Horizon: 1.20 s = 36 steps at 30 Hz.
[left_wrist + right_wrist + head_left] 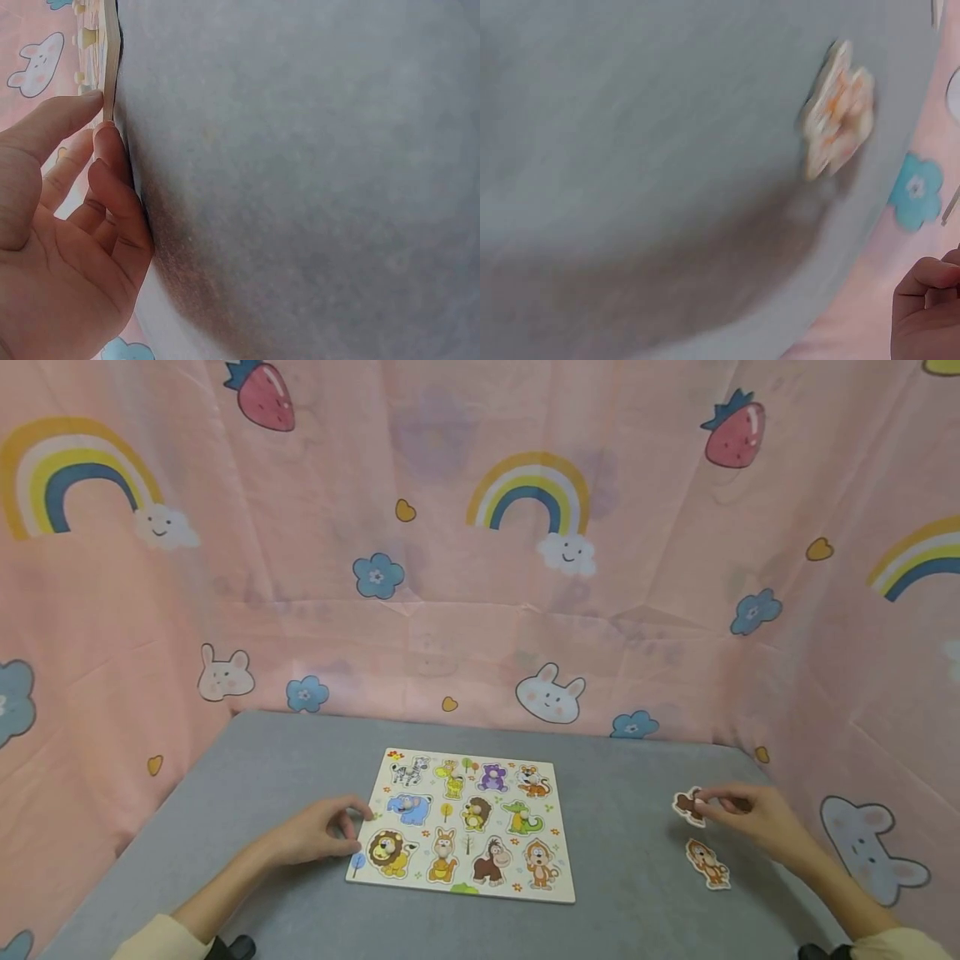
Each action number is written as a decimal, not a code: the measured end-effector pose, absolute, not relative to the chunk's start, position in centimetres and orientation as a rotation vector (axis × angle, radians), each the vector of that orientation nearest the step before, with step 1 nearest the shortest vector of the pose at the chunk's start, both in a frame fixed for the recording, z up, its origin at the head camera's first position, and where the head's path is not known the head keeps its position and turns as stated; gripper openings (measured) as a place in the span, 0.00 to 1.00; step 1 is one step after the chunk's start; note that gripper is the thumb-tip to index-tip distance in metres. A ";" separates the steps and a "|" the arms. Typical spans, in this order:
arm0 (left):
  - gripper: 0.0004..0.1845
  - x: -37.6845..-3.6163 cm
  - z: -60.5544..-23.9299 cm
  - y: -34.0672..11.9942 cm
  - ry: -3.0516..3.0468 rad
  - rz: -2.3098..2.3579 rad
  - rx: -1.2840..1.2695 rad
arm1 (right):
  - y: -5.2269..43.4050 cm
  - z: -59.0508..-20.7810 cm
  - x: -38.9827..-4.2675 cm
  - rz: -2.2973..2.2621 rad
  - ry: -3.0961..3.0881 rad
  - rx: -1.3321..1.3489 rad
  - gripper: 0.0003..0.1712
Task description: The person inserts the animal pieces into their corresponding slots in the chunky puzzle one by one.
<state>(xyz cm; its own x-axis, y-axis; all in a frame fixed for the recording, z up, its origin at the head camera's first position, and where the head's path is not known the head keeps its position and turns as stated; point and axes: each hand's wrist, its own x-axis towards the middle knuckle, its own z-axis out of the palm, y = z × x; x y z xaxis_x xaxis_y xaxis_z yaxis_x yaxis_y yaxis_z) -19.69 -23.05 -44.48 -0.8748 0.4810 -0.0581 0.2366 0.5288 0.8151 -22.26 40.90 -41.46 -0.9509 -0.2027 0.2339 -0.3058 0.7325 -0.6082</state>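
Note:
A wooden animal puzzle board (467,827) lies on the grey table, with light knobs (88,36) standing up from its face in the left wrist view. My left hand (318,835) is at the board's left edge, its thumb and index finger (109,146) pinching that edge. Over on the right, my right hand (753,818) pinches a brown animal-shaped puzzle piece (687,807) between thumb and finger. Closer to me lies a monkey puzzle piece (707,864), picture side up; in the right wrist view this monkey piece (838,112) appears blurred. Only part of the right hand (930,307) shows there.
Grey cloth covers the table (622,860). A pink patterned curtain (450,635) hangs behind it and along both sides, close to the table's edges. The board sits about mid-table, between the two hands.

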 end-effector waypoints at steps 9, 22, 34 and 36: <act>0.20 -19.6 -44.4 -23.1 2.487 1.285 0.604 | 35.8 -41.0 -23.4 1.097 -2.780 0.549 0.10; 0.19 -19.7 -44.4 -23.1 2.500 1.256 0.600 | 29.8 -42.2 -25.1 1.284 -2.711 0.780 0.07; 0.19 -19.7 -44.4 -23.1 2.488 1.279 0.604 | 25.1 -43.5 -25.4 1.396 -2.740 0.944 0.06; 0.19 -19.7 -44.4 -23.1 2.489 1.276 0.599 | 24.5 -43.6 -25.4 1.396 -2.742 0.977 0.06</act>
